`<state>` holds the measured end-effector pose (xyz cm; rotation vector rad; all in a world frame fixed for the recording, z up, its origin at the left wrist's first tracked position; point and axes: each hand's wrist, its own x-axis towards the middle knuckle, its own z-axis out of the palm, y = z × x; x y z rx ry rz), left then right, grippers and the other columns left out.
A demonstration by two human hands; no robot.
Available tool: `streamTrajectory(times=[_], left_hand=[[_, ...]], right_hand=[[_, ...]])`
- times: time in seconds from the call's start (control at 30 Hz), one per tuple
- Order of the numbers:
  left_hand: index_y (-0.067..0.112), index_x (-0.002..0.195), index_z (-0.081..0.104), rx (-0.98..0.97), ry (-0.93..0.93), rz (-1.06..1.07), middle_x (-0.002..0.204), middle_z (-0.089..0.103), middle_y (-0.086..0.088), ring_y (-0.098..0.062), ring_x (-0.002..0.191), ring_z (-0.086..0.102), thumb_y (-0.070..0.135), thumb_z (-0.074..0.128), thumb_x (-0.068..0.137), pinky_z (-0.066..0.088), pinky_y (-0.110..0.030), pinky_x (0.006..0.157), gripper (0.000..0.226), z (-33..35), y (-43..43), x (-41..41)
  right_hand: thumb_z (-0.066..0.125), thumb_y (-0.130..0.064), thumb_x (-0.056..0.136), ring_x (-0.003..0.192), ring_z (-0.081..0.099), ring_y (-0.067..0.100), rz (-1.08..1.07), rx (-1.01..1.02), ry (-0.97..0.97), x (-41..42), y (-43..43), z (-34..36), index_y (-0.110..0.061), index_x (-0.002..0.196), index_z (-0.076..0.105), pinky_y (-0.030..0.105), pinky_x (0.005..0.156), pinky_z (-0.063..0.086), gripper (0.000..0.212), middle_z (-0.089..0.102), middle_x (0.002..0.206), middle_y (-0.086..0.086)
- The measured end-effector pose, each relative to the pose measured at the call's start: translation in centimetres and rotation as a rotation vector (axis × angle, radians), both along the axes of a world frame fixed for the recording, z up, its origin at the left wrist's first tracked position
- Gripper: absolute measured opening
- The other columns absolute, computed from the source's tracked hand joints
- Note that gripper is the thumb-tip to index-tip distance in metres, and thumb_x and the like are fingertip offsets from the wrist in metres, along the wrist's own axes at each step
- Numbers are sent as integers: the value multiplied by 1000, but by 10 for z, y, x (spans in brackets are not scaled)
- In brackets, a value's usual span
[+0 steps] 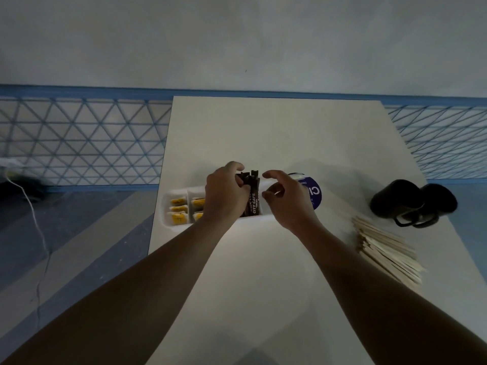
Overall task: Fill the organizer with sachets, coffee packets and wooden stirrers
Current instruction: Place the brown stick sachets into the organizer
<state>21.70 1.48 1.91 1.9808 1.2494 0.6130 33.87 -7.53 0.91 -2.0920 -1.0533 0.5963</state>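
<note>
On the table [263, 133] sits the white organizer [168, 204], with wooden stirrers [384, 248] piled well to its right. Your left hand [226, 196] grips the coffee packets [253, 204] standing in it; your right hand [287, 201] hovers beside them, loosely curled, empty. Yellow sachets [178, 209] fill its left compartments.

Head view: single wide-angle camera, worn.
Looks forward and down along the table [263, 133] to its far edge; left hand [226, 196] and right hand [287, 200] close, mid-frame.
</note>
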Motion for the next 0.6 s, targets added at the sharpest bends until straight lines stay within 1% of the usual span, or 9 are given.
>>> streamTrajectory(times=[0.1,0.2,0.3,0.37,0.4,0.5,0.53,0.6], left_hand=[[15,116,64,12,-22,-12,88,69,0,-12,80,63,8,72,82,49,-21,74,36,4,-5,-1],[15,111,66,35,-37,-56,88,71,1,-13,82,64,9,72,81,47,-20,73,31,6,-13,-1],[14,106,68,24,-46,-117,87,71,1,-11,79,63,10,70,82,46,-13,67,24,6,-25,-1],[13,107,67,7,-43,-161,90,71,1,-9,79,62,10,67,85,44,-7,64,21,6,-35,0],[12,107,67,-9,-41,-183,92,71,-1,-11,80,64,11,66,87,44,-8,63,21,5,-41,1],[10,107,67,-87,-40,-266,94,72,-5,-16,79,68,14,67,88,56,-24,68,19,3,-58,5],[10,107,67,-108,-31,-288,94,72,-5,-17,79,69,15,68,88,59,-29,71,20,2,-63,7],[10,107,67,-142,-3,-338,95,72,-6,-18,80,69,17,68,88,60,-35,76,21,-3,-73,11]], right_hand=[[69,-16,92,79,62,-3,-40,-20,1,-1,-13,0,-28,127,60,7,59,39,38,69,92,-8],[69,-15,90,76,58,-8,-97,-25,-24,-4,-28,0,-27,126,62,3,59,38,39,68,89,-8],[68,-13,89,72,56,-10,-152,-29,-38,-8,-46,-1,-25,125,63,-2,58,39,39,68,88,-8],[68,-15,89,75,61,-4,-175,-40,-51,-11,-58,-1,-24,125,63,3,55,42,38,70,92,-6],[68,-16,89,77,63,0,-184,-49,-57,-12,-64,-2,-25,125,63,5,56,41,37,71,93,-6],[69,-18,89,78,63,5,-222,-72,-74,-13,-83,-4,-25,121,66,12,60,41,33,70,90,-9],[69,-17,89,77,63,5,-233,-78,-71,-14,-89,-5,-24,118,67,14,62,43,30,69,89,-9],[69,-16,89,77,64,6,-266,-86,-65,-14,-103,-7,-23,112,69,21,66,51,25,70,90,-9]])
